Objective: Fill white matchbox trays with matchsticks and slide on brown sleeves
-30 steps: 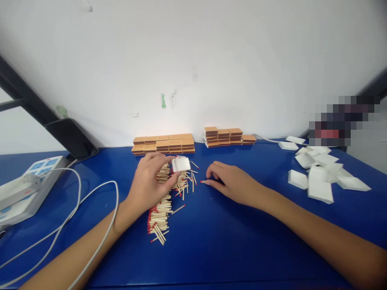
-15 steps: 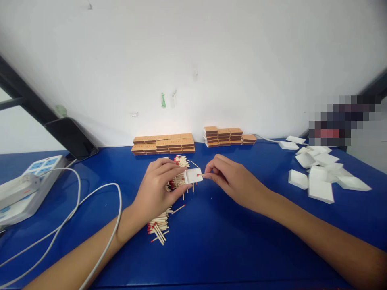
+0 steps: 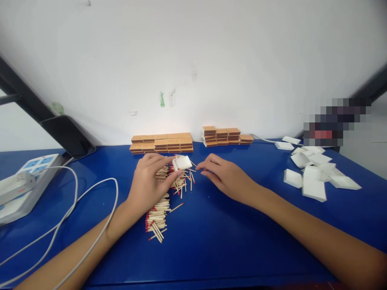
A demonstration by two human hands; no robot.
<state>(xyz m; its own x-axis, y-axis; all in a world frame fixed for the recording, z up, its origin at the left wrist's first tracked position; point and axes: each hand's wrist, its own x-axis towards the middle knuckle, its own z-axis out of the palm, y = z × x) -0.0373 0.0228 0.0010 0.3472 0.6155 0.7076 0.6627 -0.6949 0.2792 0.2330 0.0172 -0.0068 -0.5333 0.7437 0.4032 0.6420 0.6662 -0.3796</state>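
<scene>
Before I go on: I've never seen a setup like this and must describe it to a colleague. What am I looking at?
There is no machine: these are a person's bare hands, seen by one camera worn on the head, looking forward and down at a blue table. The left hand pinches a white tray between thumb and fingers. The right hand is close by, fingertips near some matches; whether it holds one, I can't tell. Boxes stand stacked by the wall, more trays lie piled at right, and a power strip and cables are at left.
</scene>
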